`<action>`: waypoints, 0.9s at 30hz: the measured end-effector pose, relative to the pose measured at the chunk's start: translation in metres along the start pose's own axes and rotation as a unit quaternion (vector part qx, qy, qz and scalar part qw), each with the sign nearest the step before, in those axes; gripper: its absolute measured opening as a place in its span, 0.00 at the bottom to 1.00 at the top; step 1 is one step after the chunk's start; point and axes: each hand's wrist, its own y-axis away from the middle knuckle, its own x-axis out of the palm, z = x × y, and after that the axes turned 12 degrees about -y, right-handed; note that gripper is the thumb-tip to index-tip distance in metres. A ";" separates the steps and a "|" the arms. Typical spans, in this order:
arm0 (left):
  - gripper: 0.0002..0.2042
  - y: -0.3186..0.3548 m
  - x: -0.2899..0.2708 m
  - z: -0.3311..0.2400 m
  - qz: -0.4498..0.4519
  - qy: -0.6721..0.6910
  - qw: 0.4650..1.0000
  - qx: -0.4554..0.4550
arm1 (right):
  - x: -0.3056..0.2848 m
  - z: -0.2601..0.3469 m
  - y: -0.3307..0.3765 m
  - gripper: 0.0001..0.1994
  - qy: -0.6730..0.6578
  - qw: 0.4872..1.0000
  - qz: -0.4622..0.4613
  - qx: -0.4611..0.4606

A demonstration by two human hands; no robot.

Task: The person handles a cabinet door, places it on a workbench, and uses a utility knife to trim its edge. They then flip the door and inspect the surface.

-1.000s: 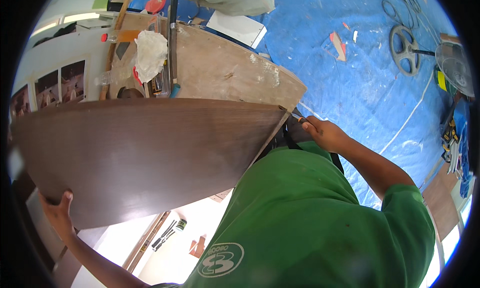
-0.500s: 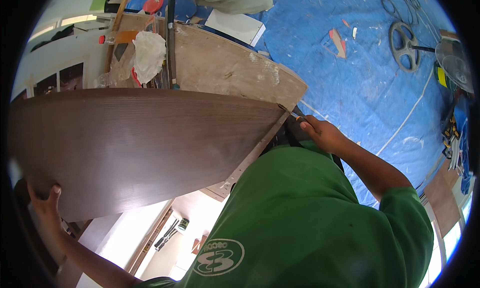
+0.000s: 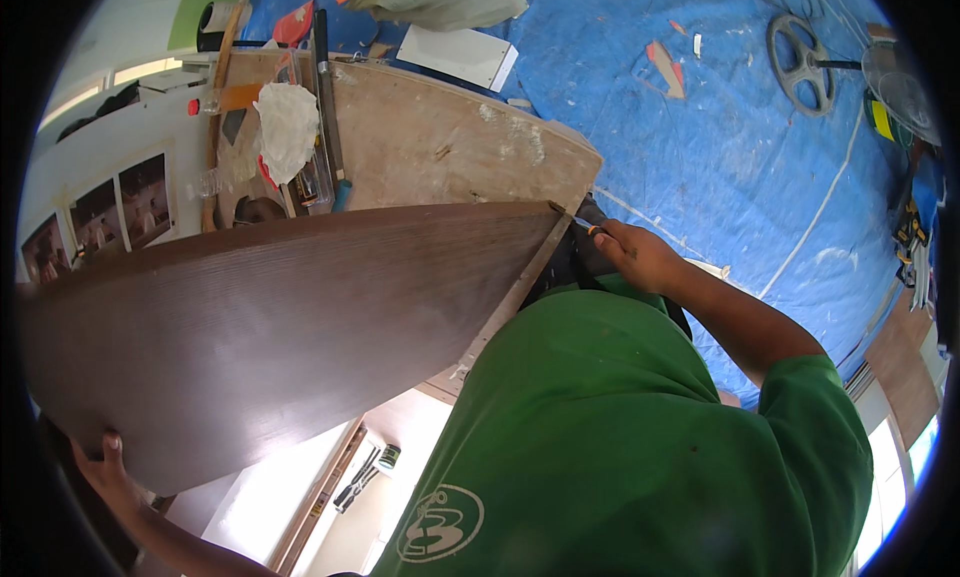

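Left hand [image 3: 112, 477] has the near left edge of a dark brown wood-grain panel [image 3: 280, 327] pinched, thumb split well off from the fingers and lying on the top face; the fingers run out of sight at the edge, so can't tell how spread they are under there. Right hand [image 3: 642, 259] is curled up snug around a slim hand tool [image 3: 590, 229] with a bit of orange on the handle; its tip sits right at the panel's right corner, but it's too small to make out what kind of tip, and the fist covers most of the handle. Panel's lying across the near part of a scuffed plywood worktop [image 3: 430, 117], so that bit's hidden; its left end fades into the dark lens rim; left forearm's cut off at the bottom, and the green shirt [image 3: 620, 427] blocks stuff below the right corner.
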 end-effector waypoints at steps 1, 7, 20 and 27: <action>0.46 0.007 0.001 0.000 -0.023 0.014 1.000 -0.015 | 0.000 0.002 0.001 0.20 -0.010 1.000 -0.004 -0.004; 0.45 0.026 -0.016 -0.007 -0.005 0.039 0.999 -0.027 | 0.004 0.004 0.000 0.20 -0.010 0.999 -0.016 -0.037; 0.47 0.043 -0.009 -0.031 -0.075 -0.080 0.994 -0.023 | 0.009 0.008 -0.006 0.20 0.009 0.999 -0.032 -0.039; 0.44 0.034 -0.012 -0.011 -0.061 -0.108 0.992 0.038 | 0.010 0.015 -0.007 0.20 0.026 0.999 -0.029 -0.021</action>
